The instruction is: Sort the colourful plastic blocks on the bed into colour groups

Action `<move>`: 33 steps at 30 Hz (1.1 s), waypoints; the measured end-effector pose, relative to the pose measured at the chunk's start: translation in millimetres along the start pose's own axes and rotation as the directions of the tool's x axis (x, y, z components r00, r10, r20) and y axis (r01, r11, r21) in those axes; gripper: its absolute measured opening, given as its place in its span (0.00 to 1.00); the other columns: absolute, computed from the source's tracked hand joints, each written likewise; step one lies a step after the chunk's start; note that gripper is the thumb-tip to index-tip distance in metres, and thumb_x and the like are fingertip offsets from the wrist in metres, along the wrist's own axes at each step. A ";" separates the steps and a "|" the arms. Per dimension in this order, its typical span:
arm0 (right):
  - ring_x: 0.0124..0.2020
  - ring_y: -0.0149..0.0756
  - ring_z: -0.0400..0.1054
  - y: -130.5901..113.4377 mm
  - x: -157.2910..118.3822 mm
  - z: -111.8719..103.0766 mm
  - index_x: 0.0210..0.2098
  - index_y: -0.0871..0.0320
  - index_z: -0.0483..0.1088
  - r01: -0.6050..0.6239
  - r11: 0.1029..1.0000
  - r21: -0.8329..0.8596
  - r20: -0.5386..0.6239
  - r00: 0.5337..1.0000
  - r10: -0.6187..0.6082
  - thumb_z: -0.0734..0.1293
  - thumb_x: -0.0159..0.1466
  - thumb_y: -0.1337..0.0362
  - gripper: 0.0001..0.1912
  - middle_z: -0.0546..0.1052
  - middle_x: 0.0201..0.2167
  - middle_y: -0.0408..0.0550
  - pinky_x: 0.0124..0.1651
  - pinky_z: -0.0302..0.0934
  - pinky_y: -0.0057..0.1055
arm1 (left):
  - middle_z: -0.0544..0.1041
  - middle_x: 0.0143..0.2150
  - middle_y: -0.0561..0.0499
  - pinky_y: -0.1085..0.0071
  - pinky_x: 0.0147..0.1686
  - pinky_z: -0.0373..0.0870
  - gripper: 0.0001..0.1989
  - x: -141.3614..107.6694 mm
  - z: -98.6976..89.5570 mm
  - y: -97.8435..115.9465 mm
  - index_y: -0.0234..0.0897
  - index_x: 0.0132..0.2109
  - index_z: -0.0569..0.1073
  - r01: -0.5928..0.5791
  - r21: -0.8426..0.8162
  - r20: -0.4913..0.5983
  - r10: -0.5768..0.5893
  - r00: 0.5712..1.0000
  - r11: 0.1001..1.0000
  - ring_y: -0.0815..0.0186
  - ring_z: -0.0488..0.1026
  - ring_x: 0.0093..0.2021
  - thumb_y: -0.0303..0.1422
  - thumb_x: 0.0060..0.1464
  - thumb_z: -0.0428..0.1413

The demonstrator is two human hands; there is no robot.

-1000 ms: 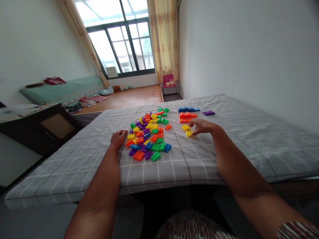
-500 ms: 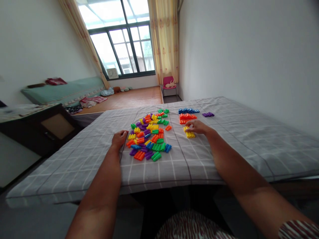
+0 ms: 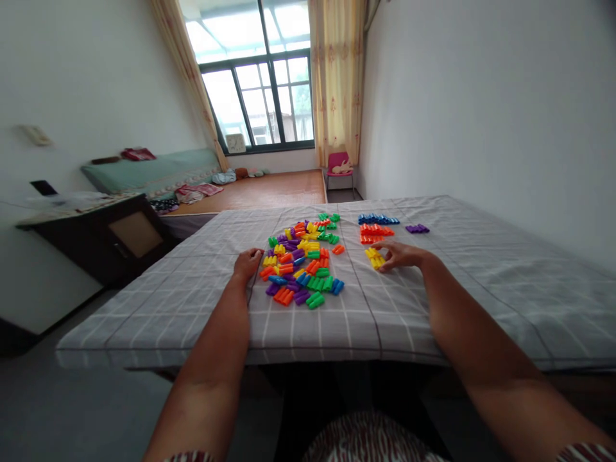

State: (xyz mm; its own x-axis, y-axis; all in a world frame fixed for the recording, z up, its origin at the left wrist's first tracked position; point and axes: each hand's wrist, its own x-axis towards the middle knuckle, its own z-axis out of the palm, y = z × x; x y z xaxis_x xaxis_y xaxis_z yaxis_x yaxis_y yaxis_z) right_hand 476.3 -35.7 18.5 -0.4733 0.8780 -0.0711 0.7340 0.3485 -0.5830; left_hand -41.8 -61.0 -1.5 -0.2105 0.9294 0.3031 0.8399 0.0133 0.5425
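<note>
Several small plastic pieces in mixed colours form a pile [image 3: 298,260] on the grey checked cloth. My left hand [image 3: 249,262] rests at the pile's left edge, its fingers curled; whether they hold anything is too small to tell. Right of the pile, my right hand [image 3: 395,255] has its thumb and fingers around the right side of the yellow pieces [image 3: 374,258]. Behind these lie rows of orange pieces [image 3: 375,232] and blue pieces [image 3: 378,219]. A short purple row [image 3: 417,228] sits farther right.
The cloth-covered table [image 3: 192,308] spans the front. A wall runs along its right side. Beyond stand a pink chair [image 3: 339,164], a low wooden bed [image 3: 279,189] and, at the left, a dark cabinet [image 3: 103,240].
The camera view has shifted, moving the scene rightward in the picture. My right hand has moved from above the yellow pieces to their right side. The left hand stays beside the pile.
</note>
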 end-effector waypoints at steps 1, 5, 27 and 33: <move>0.39 0.38 0.71 1.2 0.4 -1.2 0.59 0.53 0.65 0.002 1.000 0.005 -0.014 1.000 -0.002 0.76 0.46 0.56 0.42 0.69 0.56 0.53 0.42 0.66 0.33 | 0.81 0.42 0.47 0.73 0.40 0.67 0.22 -0.6 -0.1 1.0 0.34 0.45 0.79 0.000 0.001 0.000 0.000 1.000 1.000 0.63 0.75 0.42 0.38 0.54 0.46; 0.42 0.41 0.70 -14.8 9.3 -3.7 0.52 0.58 0.71 0.026 0.999 -0.045 -0.249 0.968 -0.037 0.68 0.57 0.50 0.28 0.74 0.50 0.54 0.45 0.66 0.36 | 0.81 0.43 0.47 0.73 0.40 0.66 0.20 -2.5 -0.1 5.8 0.35 0.45 0.79 0.013 -0.010 0.007 -0.013 1.000 1.000 0.63 0.75 0.43 0.37 0.55 0.46; 0.42 0.40 0.72 -165.5 172.6 77.1 0.44 0.58 0.75 0.081 0.883 -0.462 -0.163 0.971 -0.174 0.57 0.67 0.60 0.17 0.78 0.43 0.52 0.43 0.62 0.31 | 0.81 0.42 0.44 0.72 0.34 0.64 0.16 -9.0 2.6 14.3 0.38 0.43 0.80 0.057 -0.020 0.009 -0.057 0.998 0.998 0.62 0.75 0.41 0.35 0.57 0.48; 0.57 0.44 0.63 -148.7 203.6 73.7 0.60 0.59 0.64 0.064 0.843 -0.533 -0.258 0.938 -0.234 0.59 0.64 0.67 0.25 0.67 0.59 0.57 0.59 0.55 0.38 | 0.81 0.41 0.44 0.71 0.35 0.63 0.16 -9.3 2.5 16.2 0.39 0.42 0.80 0.062 -0.052 0.020 -0.061 0.998 0.997 0.62 0.75 0.41 0.34 0.58 0.47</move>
State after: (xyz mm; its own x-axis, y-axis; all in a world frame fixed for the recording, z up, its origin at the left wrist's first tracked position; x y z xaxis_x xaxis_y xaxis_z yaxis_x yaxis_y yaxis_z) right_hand 235.0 67.0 31.1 -0.4897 0.8264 0.2781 0.8488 0.5247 -0.0645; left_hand -24.9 -68.5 2.5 -0.2515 0.9340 0.2539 0.7983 0.0519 0.6000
